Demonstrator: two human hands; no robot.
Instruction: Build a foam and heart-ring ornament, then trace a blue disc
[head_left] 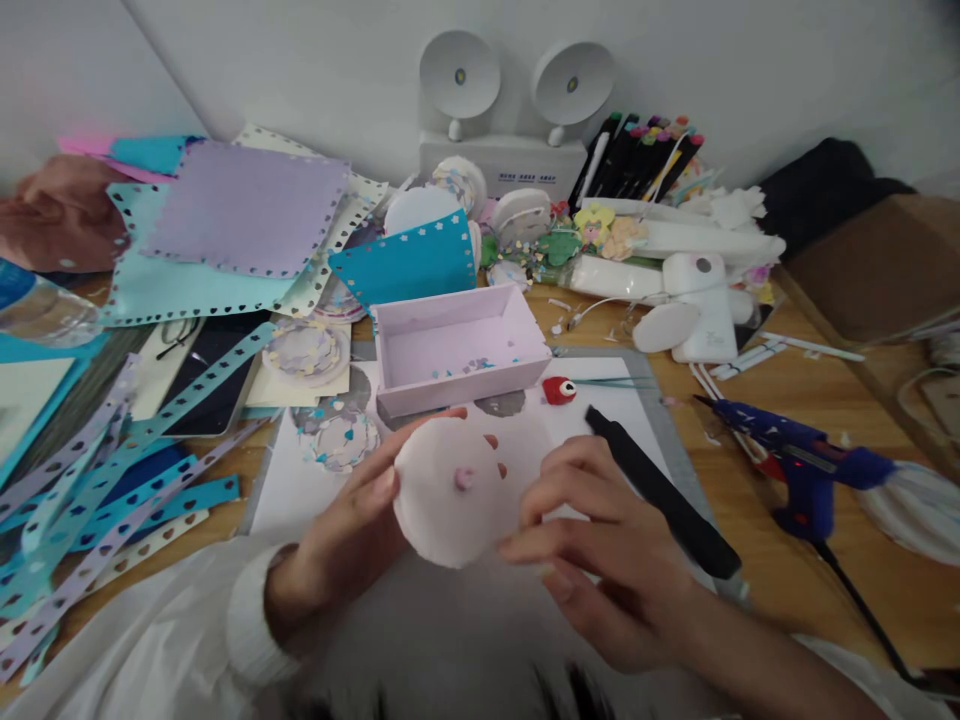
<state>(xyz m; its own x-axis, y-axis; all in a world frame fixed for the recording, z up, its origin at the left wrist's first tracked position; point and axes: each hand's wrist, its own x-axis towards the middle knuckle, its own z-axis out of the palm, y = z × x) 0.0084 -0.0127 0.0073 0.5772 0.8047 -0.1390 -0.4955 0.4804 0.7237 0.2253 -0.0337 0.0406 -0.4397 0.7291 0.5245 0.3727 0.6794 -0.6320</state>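
Note:
A pale pink paper disc (450,495) with a small pink bump at its middle is held up over the white sheet (285,490). My left hand (337,540) grips the disc's left edge, fingers curled behind it. My right hand (600,560) pinches the disc's right edge with thumb and forefinger. Just beyond the disc stands an open lilac paper box (457,350) with a few bits of confetti inside. A black pen-like tool (660,490) lies right beside my right hand.
A blue glue gun (795,465) lies at the right with its cord trailing. Punched blue and lilac paper strips (112,500) and sheets (240,210) crowd the left. Markers (637,150), white rolls, a small red clip (559,390) and a white twin-lamp unit (502,150) stand at the back.

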